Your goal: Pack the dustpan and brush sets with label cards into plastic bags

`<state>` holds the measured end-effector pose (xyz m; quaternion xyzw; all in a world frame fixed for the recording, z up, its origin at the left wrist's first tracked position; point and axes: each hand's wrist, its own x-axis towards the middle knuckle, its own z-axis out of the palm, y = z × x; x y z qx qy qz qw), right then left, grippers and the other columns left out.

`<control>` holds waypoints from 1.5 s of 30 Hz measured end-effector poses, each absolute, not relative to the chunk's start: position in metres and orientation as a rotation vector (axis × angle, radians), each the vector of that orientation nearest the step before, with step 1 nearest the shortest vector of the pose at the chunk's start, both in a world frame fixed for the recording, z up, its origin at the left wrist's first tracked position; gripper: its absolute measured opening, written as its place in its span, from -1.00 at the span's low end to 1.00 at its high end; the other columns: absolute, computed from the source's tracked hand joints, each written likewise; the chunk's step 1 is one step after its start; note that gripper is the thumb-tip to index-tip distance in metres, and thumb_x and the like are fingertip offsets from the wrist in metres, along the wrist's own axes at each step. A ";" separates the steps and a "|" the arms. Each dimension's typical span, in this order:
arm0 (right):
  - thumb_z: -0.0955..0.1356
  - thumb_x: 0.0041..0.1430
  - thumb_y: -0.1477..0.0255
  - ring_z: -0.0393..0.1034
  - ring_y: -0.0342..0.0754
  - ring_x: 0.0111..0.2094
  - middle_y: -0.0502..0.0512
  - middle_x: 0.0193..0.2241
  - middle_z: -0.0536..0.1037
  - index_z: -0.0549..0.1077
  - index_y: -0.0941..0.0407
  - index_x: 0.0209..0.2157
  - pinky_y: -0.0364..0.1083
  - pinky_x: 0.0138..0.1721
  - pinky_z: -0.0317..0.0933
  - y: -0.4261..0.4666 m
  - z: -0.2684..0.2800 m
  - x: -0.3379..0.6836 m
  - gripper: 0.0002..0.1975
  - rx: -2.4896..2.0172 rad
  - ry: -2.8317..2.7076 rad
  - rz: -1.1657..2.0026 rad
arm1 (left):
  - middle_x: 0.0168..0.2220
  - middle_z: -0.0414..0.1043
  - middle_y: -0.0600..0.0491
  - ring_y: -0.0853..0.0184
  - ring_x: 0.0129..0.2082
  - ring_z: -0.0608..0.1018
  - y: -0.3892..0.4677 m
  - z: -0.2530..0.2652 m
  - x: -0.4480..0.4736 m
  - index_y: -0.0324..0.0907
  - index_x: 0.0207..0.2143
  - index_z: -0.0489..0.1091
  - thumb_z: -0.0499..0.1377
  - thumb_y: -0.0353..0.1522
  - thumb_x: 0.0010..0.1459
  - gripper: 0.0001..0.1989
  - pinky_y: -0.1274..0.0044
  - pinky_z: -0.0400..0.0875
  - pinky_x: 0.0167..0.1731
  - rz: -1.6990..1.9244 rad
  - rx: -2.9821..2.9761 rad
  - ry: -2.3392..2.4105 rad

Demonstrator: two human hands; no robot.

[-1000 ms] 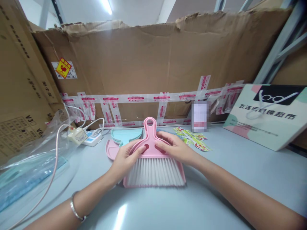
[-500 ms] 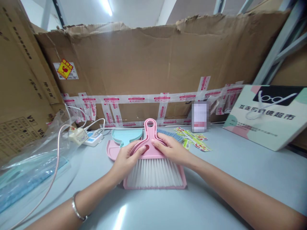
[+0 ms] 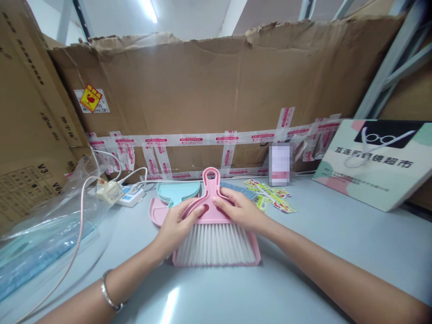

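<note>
A pink hand brush [image 3: 216,243] with white bristles lies nested on a pink dustpan [image 3: 258,254], bristles toward me. Its looped handle points away, over the dustpan's own handle. My left hand [image 3: 178,225] grips the set at its left shoulder, thumb on top near a small hole. Opposite it, my right hand [image 3: 241,209] is closed on the right shoulder, thumb pressing the pink plastic; the undersides of both hands are hidden. Behind my left hand lie another pink dustpan [image 3: 158,212] and a turquoise dustpan [image 3: 178,191]. Blue bristles [image 3: 241,188] show behind my right hand.
Colourful cardboard labels [image 3: 272,195] lie right of the brush. A power strip [image 3: 131,196] with plugs and cables sits at the left, beside a plastic-wrapped blue set [image 3: 40,256]. A large cardboard box [image 3: 189,90] walls the back; a printed bag [image 3: 374,166] stands right.
Almost nothing differs. Both hands keep their hold on the pink brush and dustpan, and the view has shifted very slightly.
</note>
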<state>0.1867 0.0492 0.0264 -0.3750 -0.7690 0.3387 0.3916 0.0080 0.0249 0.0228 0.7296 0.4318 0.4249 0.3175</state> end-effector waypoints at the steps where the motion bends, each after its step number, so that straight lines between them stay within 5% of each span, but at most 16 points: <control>1: 0.20 0.17 0.27 0.32 -0.08 -0.31 0.03 -0.36 0.45 0.38 0.15 -0.30 -0.10 -0.26 0.19 0.049 0.026 0.188 -0.74 -0.924 -1.935 0.905 | -0.15 0.48 0.05 0.26 -0.16 0.47 0.025 0.023 0.008 -0.16 -0.08 0.39 0.06 -0.25 0.13 -0.67 0.50 0.32 -0.13 1.117 1.920 1.135; 5: 0.22 0.15 0.23 0.31 -0.06 -0.17 0.05 -0.23 0.44 0.35 0.12 -0.19 -0.08 -0.15 0.18 0.045 0.021 0.197 -0.71 -0.890 -1.904 1.035 | -0.13 0.47 0.03 0.23 -0.12 0.46 0.027 0.021 0.008 -0.15 -0.09 0.39 0.07 -0.23 0.12 -0.67 0.46 0.31 -0.09 1.135 1.907 1.147; 22: 0.20 0.12 0.13 0.35 -0.01 -0.22 0.08 -0.23 0.46 0.37 0.08 -0.20 -0.03 -0.22 0.24 0.063 0.024 0.244 -0.64 -1.117 -2.059 1.020 | 0.04 0.33 0.03 0.23 0.00 0.39 0.040 0.027 -0.001 -0.08 0.06 0.22 0.22 -0.35 -0.04 -0.44 0.43 0.27 -0.03 0.673 1.833 0.959; 26: 0.21 0.09 0.13 0.37 -0.07 -0.37 0.07 -0.37 0.48 0.38 0.10 -0.35 -0.09 -0.35 0.22 0.091 0.028 0.301 -0.67 -1.747 -1.899 0.605 | 0.08 0.28 0.02 0.22 0.06 0.33 0.037 0.020 -0.002 -0.09 0.07 0.21 0.23 -0.34 -0.04 -0.43 0.43 0.22 0.02 0.763 1.826 1.012; 31: 0.45 -0.28 0.20 0.27 -0.04 -0.58 0.08 -0.71 0.34 0.26 0.12 -0.73 -0.07 -0.56 0.04 0.103 0.016 0.357 -0.64 -2.218 -1.765 0.535 | 0.09 0.27 0.00 0.18 0.07 0.32 0.035 0.017 -0.003 -0.13 0.03 0.23 0.22 -0.33 -0.04 -0.47 0.39 0.22 0.02 0.791 1.765 1.055; 35: 0.50 -0.44 0.30 0.16 -0.13 -0.66 -0.04 -0.77 0.27 0.24 0.12 -0.75 -0.12 -0.60 -0.05 0.104 0.005 0.360 -0.64 -2.263 -1.838 0.676 | 0.06 0.29 0.00 0.17 0.06 0.32 0.034 0.015 -0.004 -0.15 0.00 0.25 0.23 -0.32 -0.06 -0.49 0.41 0.23 0.01 0.802 1.724 1.095; 45: 0.45 -0.30 0.33 0.14 -0.18 -0.66 -0.07 -0.76 0.30 0.20 0.10 -0.69 -0.16 -0.57 -0.01 0.105 0.007 0.356 -0.68 -2.080 -1.899 0.912 | -0.04 0.38 0.00 0.15 0.03 0.36 0.032 0.014 -0.004 -0.13 -0.06 0.31 0.25 -0.34 -0.09 -0.53 0.39 0.26 -0.02 0.880 1.678 1.091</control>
